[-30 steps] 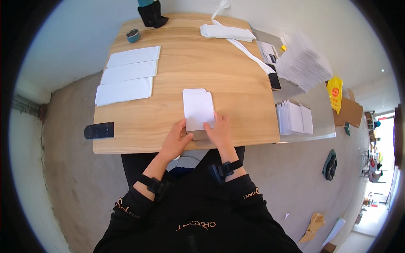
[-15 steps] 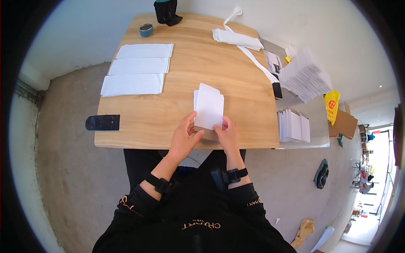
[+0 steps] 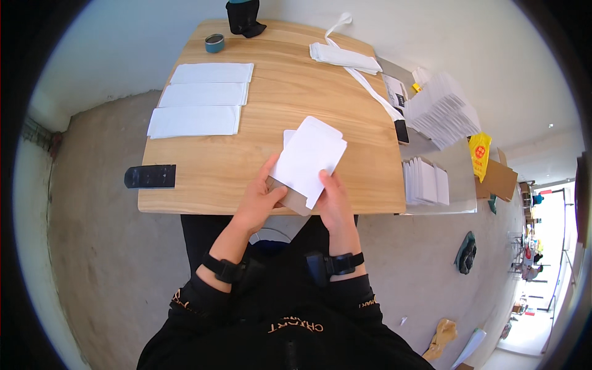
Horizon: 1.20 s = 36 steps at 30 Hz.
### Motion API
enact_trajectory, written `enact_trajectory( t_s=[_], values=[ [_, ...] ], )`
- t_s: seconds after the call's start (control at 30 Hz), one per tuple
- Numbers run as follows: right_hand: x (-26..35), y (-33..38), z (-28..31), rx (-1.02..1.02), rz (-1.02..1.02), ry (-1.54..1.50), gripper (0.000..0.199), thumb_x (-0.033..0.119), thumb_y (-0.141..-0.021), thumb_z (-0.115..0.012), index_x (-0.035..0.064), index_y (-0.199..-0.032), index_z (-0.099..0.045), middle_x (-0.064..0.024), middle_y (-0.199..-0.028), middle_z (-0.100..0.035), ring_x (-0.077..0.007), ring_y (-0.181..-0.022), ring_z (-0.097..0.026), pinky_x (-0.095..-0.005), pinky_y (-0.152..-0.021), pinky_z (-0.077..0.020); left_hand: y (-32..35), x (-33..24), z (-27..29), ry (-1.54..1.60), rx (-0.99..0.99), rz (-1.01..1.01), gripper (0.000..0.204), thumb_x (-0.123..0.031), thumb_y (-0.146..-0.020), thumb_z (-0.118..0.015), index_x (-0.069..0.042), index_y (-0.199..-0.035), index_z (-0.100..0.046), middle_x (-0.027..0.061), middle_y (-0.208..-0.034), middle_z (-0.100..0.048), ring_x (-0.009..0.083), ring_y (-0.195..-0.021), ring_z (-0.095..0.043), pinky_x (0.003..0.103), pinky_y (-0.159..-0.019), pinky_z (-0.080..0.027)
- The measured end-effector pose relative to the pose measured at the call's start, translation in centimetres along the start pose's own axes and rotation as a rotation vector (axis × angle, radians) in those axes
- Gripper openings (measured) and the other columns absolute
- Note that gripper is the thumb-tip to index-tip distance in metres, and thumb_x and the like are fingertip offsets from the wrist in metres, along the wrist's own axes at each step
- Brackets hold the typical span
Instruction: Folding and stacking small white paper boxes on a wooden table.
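Hands at frame centre grasp one flat white box (image 3: 307,159): left hand (image 3: 260,198), right hand (image 3: 333,198), above the bench (image 3: 203,179).

- Box blank (image 3: 308,157) — a flat, unfolded piece of white card, roughly rectangular with rounded tab corners at its far end
- Its white face is turned up; a brown-grey underside shows along the near lower edge, where a flap is bent back
- It is tilted, the far end leaning to the right, lifted off the wooden table rather than lying on it
- It sits over the table's near edge, about mid-width
- A second small white tab peeks out behind its upper left corner — part of the same piece, as far as can be told
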State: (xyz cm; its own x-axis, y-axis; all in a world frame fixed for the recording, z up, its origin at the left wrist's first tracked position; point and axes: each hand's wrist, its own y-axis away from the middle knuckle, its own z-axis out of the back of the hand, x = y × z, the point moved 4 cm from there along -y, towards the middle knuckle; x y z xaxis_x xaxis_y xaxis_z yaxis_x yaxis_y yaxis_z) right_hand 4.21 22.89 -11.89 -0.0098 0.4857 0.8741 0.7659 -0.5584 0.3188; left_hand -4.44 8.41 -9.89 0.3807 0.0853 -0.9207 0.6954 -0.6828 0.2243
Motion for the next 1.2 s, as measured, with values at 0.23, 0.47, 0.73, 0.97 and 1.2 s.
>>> enact_trajectory(
  t_s=[0.23,0.47,0.73,0.97,1.2],
  values=[
    [4.0,2.9,-4.8,0.404,0.19,-0.474,0.092,0.067,-0.084,-0.054,0.0014,-0.144,-0.028,-0.0208,-0.137,-0.046,-0.0335,-0.127,-0.046,-0.0459,-0.103,-0.0421,2.3,-2.2,-2.2,0.111,0.199,0.149,0.065,0.002,-0.085,-0.057,-0.013,-0.144,-0.035,0.0042,-0.109,-0.059,0.0049,-0.081,-0.056,0.02,-0.059,-0.047],
    [4.3,3.2,-4.7,0.405,0.163,-0.492,0.097,0.074,-0.082,-0.048,-0.0006,-0.142,-0.031,-0.0219,-0.132,-0.048,-0.0341,-0.123,-0.049,-0.0448,-0.1,-0.0447,2.6,-1.5,-2.3,-0.243,-0.002,-0.214,0.054,-0.007,-0.084,-0.068,-0.008,-0.132,-0.044,0.0087,-0.101,-0.058,0.0153,-0.084,-0.058,0.029,-0.07,-0.049],
    [2.6,3.2,-5.1,0.406,0.073,-0.436,0.084,0.065,-0.085,-0.055,0.0003,-0.136,-0.036,-0.0163,-0.125,-0.053,-0.0272,-0.116,-0.054,-0.0447,-0.098,-0.0464,4.1,-5.2,-3.3,-0.973,-0.179,-0.672,0.053,-0.004,-0.073,-0.073,-0.008,-0.124,-0.057,0.0154,-0.114,-0.053,0.0322,-0.1,-0.056,0.038,-0.082,-0.048],
    [2.2,3.6,-5.5,0.411,0.049,-0.337,0.077,0.054,-0.084,-0.066,0.0032,-0.135,-0.039,-0.0103,-0.124,-0.052,-0.022,-0.114,-0.053,-0.039,-0.098,-0.0454,4.4,-5.7,-3.5,-1.033,-0.119,-0.883,0.058,0.004,-0.07,-0.068,-0.008,-0.126,-0.06,0.015,-0.121,-0.06,0.0331,-0.103,-0.061,0.038,-0.082,-0.052],
    [3.0,4.0,-5.9,0.466,0.071,-0.349,0.08,0.051,-0.078,-0.072,0.0062,-0.136,-0.04,-0.0045,-0.125,-0.051,-0.017,-0.118,-0.049,-0.0345,-0.101,-0.0395,5.1,-6.9,-3.6,-0.952,-0.159,-0.829,0.059,0.007,-0.069,-0.065,-0.005,-0.126,-0.059,0.0154,-0.116,-0.062,0.0331,-0.098,-0.063,0.038,-0.082,-0.052]
  ],
)
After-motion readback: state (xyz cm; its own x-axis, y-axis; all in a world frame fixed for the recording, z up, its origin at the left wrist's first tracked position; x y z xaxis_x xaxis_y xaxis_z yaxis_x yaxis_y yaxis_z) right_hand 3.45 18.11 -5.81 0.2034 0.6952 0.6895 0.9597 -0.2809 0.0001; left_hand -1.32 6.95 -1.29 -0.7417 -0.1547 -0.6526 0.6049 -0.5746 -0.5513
